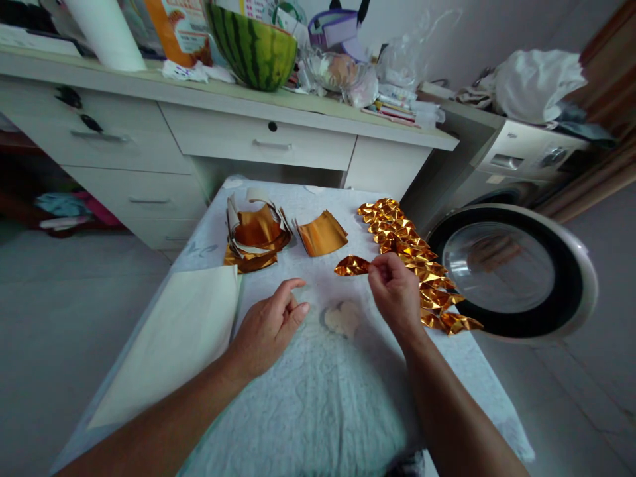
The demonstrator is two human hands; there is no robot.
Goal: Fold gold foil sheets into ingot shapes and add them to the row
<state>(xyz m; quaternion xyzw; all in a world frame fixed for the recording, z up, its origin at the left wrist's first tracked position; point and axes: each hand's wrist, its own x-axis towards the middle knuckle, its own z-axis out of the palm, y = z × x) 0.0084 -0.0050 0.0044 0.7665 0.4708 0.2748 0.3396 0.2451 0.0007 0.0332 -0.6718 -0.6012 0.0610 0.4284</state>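
Front counter (pixel 470 381): bundle (pixel 258 228) back left, stack (pixel 322 234) right of it, folded row (pixel 405 246) along right edge. Single fold (pixel 350 266) between stack and row, nearer front. Sheet (pixel 173 338) at left edge, before bundle. Rear counter (pixel 318 118) behind: roll (pixel 106 33) left, melon (pixel 253 53) right of it. Washer (pixel 501 165) at right.

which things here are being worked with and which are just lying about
Seemingly in use:
- folded gold piece in the right hand
- rows of folded gold pieces
- loose gold sheets

Just lying about:
- watermelon
- white roll
- orange packet
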